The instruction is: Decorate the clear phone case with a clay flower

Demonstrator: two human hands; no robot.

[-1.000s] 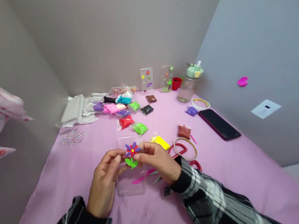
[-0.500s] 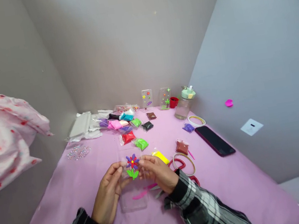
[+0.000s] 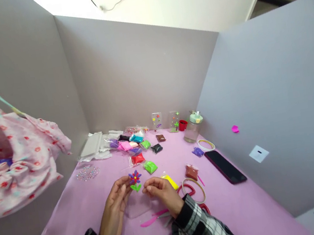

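Observation:
In front of me a clear phone case (image 3: pixel 139 208) is tilted up between my hands. A clay flower (image 3: pixel 135 177) with purple and red petals and a yellow centre sits on it, above a green clay stem and leaves (image 3: pixel 136 187). My left hand (image 3: pixel 116 204) is closed on the case's left side, fingers behind it and thumb at the edge. My right hand (image 3: pixel 163 192) is closed at the right side near the leaves, fingertips pinched at the case's edge. A pink plastic knife (image 3: pixel 150 221) lies below the right hand, and a yellow clay packet (image 3: pixel 170 181) lies beyond it.
Red-handled scissors (image 3: pixel 204 209) and a tape roll (image 3: pixel 197 190) lie right of my hands, near a black phone (image 3: pixel 225 166). Farther back are several clay packets (image 3: pixel 150 166), a bottle (image 3: pixel 192 127), a red cup (image 3: pixel 183 125) and two decorated cases (image 3: pixel 157 121). Pink cloth (image 3: pixel 36 153) hangs at left.
My view has tilted upward. The case has tipped, so its lower part looks shorter. My right fingertips have moved from beside the flower down to beside the leaves.

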